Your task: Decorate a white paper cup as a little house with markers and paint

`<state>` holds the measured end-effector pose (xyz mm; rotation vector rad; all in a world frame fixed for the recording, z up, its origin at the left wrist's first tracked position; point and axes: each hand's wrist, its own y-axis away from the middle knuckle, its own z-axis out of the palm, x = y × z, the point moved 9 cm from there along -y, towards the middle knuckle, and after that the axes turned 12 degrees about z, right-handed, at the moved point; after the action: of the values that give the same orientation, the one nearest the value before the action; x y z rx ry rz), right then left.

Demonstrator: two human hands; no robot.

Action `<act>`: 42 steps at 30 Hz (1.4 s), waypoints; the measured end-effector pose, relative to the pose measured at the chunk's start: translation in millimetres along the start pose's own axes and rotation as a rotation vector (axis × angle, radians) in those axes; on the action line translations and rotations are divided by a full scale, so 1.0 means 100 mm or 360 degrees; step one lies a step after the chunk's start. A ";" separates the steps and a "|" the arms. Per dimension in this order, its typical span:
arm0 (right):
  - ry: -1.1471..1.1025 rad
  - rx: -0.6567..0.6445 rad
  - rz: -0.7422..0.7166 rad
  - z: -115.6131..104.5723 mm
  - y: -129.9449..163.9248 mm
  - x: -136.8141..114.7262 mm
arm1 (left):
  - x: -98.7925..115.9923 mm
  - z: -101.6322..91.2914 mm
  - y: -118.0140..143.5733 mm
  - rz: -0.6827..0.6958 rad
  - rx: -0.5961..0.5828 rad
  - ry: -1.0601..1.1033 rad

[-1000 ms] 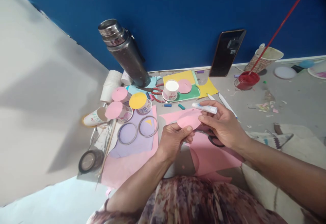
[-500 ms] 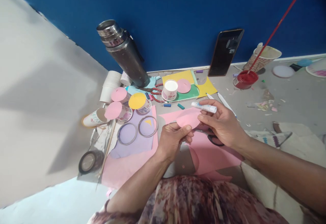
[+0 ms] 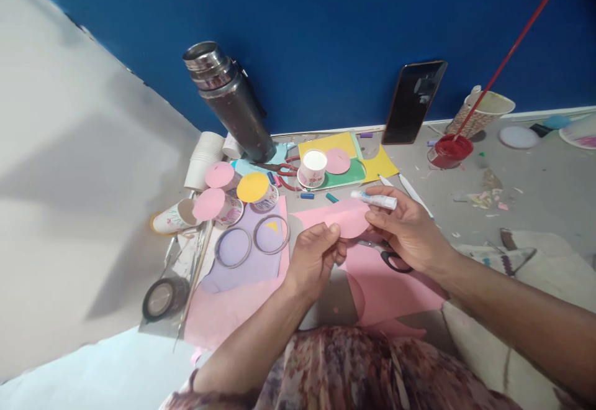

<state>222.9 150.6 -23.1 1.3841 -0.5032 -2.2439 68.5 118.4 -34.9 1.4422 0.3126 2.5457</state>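
A pink paper circle (image 3: 352, 218) is held above the desk (image 3: 447, 189), its left edge pinched in the grip of the left hand (image 3: 314, 253) and its right edge in that of the right hand (image 3: 404, 227), by which a white tube (image 3: 375, 199) is also clasped. Scissors (image 3: 385, 255) are seen on pink paper (image 3: 400, 295) near the right hand.

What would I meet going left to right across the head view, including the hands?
Black roll → yellow disc → left hand → held pink disc → right hand → white disc.
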 end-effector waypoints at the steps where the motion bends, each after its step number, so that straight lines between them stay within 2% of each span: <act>1: -0.0002 -0.0007 0.0014 0.00 0.00 0.01 | 0.00 -0.01 0.01 -0.0001 0.0008 -0.0044; 7: -0.0018 -0.0081 0.0063 0.01 -0.02 0.04 | 0.01 0.00 0.02 0.0047 -0.0091 -0.0250; 14: -0.0018 -0.0106 0.0048 0.02 -0.01 0.06 | -0.03 0.08 0.02 -0.0055 -0.0093 0.0117; 23: 0.0137 -0.0186 0.0012 0.10 0.03 0.07 | -0.04 0.08 0.02 -0.0070 -0.0061 0.0172; 33: 0.0293 -0.0220 -0.0061 0.22 0.14 -0.02 | -0.06 0.13 0.01 -0.0016 -0.0157 0.0174; 38: 0.0239 -0.0233 -0.0041 0.17 0.11 0.02 | -0.05 0.13 0.01 -0.0027 -0.0168 0.0165; 42: 0.0065 -0.0251 0.0046 0.13 0.04 0.06 | -0.05 0.11 0.00 -0.0024 -0.0139 0.0190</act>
<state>209.9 144.8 -19.4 1.3305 -0.3230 -2.1768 80.0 118.3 -33.3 1.2555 0.2265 2.6039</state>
